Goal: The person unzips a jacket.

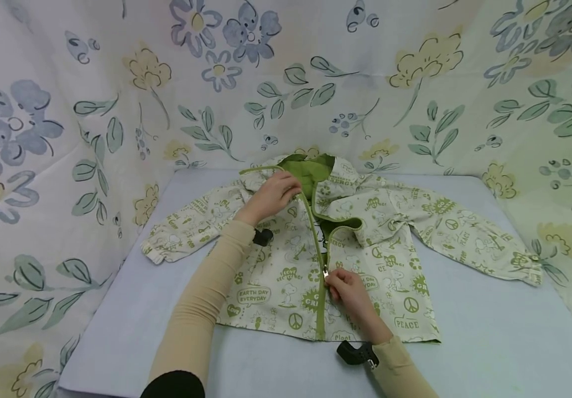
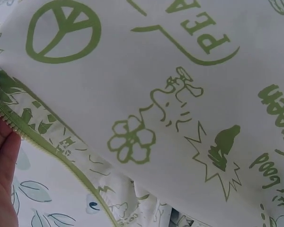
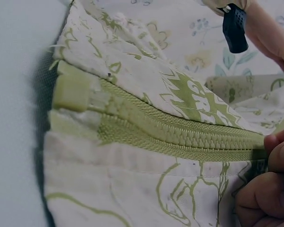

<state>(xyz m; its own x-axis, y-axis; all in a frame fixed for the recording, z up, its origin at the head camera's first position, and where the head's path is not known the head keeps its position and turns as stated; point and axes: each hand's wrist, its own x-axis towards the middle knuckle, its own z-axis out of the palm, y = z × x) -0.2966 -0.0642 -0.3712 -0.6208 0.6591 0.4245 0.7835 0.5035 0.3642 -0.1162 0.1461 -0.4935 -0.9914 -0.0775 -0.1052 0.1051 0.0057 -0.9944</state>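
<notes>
A white hooded jacket point(image 1: 286, 276) with green prints lies spread on the table, its front zipper point(image 3: 194, 139) joined along the lower part and parted above. My right hand point(image 1: 351, 293) pinches the zipper's metal slider point(image 1: 325, 272) at about mid-chest. Higher up, my left hand point(image 1: 273, 193) pinches the left front edge near the collar; in the left wrist view its fingers point(image 2: 7, 156) hold the green toothed zipper tape point(image 2: 52, 149). The right front edge point(image 1: 346, 224) folds outward at the top and shows green lining. In the right wrist view my right fingers point(image 3: 279, 161) partly hide the slider.
The jacket's sleeves point(image 1: 480, 243) stretch out to both sides over the pale table point(image 1: 505, 342). Floral cloth point(image 1: 286, 110) hangs behind the table and at its sides. Each wrist carries a black camera point(image 1: 353, 352).
</notes>
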